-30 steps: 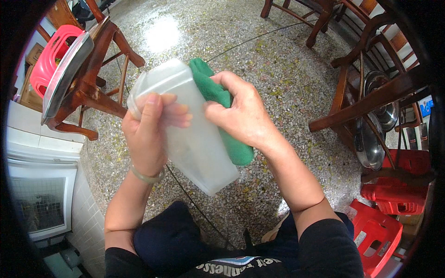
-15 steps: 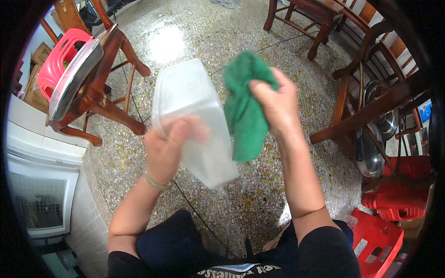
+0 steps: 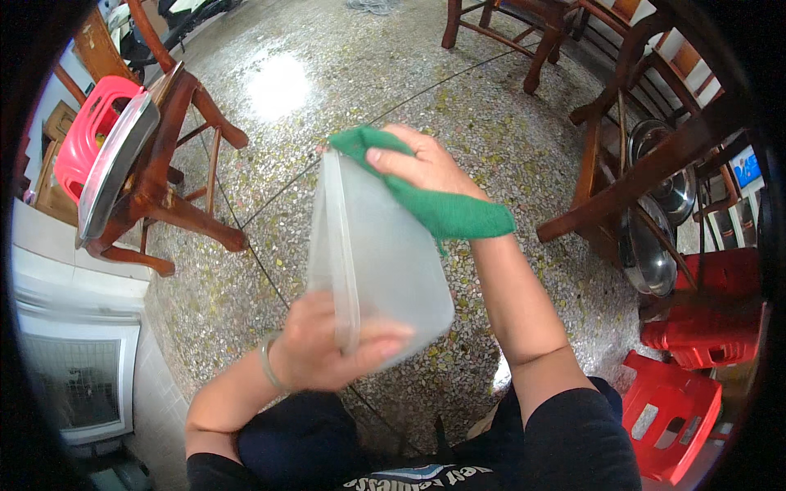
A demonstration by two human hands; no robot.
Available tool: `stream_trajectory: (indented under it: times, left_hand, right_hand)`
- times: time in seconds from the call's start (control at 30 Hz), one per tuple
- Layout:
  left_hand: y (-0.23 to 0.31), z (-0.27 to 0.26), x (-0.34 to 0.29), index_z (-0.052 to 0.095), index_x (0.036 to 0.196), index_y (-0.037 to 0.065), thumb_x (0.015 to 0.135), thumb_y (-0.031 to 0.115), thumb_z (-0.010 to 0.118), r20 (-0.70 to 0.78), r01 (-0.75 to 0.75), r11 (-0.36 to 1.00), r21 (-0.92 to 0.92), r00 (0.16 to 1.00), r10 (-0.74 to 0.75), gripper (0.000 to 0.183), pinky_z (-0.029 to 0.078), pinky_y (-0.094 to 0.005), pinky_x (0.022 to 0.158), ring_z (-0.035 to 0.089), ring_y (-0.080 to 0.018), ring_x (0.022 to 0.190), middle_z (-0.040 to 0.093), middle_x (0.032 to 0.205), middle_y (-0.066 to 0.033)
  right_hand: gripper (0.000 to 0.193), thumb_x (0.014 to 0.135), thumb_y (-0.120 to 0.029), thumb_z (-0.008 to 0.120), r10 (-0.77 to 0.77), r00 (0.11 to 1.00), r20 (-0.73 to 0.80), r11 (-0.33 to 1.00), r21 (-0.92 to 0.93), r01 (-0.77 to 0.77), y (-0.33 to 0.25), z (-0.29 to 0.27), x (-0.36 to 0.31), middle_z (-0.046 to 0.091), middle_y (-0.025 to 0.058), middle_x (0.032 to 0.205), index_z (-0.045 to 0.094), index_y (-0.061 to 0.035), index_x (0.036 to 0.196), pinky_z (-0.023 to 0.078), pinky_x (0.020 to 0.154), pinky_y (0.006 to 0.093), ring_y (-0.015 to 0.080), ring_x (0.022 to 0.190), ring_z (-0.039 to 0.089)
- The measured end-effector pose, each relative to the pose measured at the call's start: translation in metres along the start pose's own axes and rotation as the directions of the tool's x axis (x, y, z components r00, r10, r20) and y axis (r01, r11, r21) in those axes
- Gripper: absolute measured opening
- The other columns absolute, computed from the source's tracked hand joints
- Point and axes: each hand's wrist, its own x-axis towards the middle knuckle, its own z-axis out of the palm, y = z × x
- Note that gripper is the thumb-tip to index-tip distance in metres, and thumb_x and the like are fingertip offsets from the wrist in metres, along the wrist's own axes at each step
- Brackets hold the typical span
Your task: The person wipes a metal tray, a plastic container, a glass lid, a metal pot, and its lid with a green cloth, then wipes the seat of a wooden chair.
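Note:
A translucent, frosted plastic container [image 3: 393,254] is held up on its side over the floor, its rim facing left. My left hand [image 3: 332,344] grips it at the near end, with the thumb on the outer wall and the fingers toward the open side; that hand is a little blurred. In my right hand [image 3: 422,164] is a green cloth [image 3: 454,214], pressed against the far corner of the container. One end of the cloth folds over that corner, and the rest drapes across my wrist.
Speckled stone floor [image 3: 270,172] lies below. At left, a wooden chair [image 3: 151,180] carries a pink plastic stool [image 3: 94,135] and a metal tray [image 3: 123,164]. Wooden chairs with metal pans [image 3: 651,254] stand at right, above red plastic stools [image 3: 675,417]. A white-framed cabinet [image 3: 78,376] is at lower left.
The container has turned, its rim now more upright, and its near end has come lower. My right hand has moved left with the cloth, from beside the container onto its far corner.

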Motion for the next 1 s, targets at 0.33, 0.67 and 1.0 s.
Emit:
stream_trajectory:
  times: [0.33,0.67,1.0]
  left_hand:
    - [-0.040,0.028,0.006,0.053,0.122,0.007,0.061,0.061,0.068,0.294,0.070,0.985,-0.157,0.956,-0.021,0.083,0.039,-0.0402,0.097,0.051,-0.0287,0.113,0.054,0.117,-0.0208]
    - [-0.077,-0.011,-0.007,0.045,0.125,-0.003,0.084,0.020,0.061,0.048,0.249,0.285,-0.926,0.825,-0.563,0.050,0.045,-0.0372,0.091,0.057,-0.0218,0.104,0.059,0.112,-0.0153]
    - [-0.096,0.007,-0.010,0.056,0.108,-0.002,0.081,0.017,0.062,-0.381,0.264,0.789,-0.555,0.763,-0.523,0.033,0.049,-0.0308,0.080,0.061,-0.0192,0.093,0.064,0.098,-0.0102]
  right_hand:
    - [0.038,0.088,-0.029,0.055,0.365,0.930,-0.040,0.514,0.842,-0.165,0.037,0.010,-0.030,0.063,0.0062,0.097,0.056,0.0012,0.111,0.050,0.077,0.0295,0.0135,0.081,0.061]
    - [0.044,0.089,-0.039,0.054,0.327,0.861,-0.389,0.744,0.668,0.020,0.013,0.030,-0.019,0.061,0.0087,0.100,0.055,-0.0012,0.112,0.050,0.076,0.0318,0.0166,0.087,0.059]
    - [0.040,0.070,-0.023,0.070,-0.571,0.817,0.079,0.752,-0.349,0.559,-0.026,0.053,-0.029,0.055,0.0100,0.110,0.058,-0.0071,0.105,0.038,0.092,0.0391,0.0279,0.104,0.052]
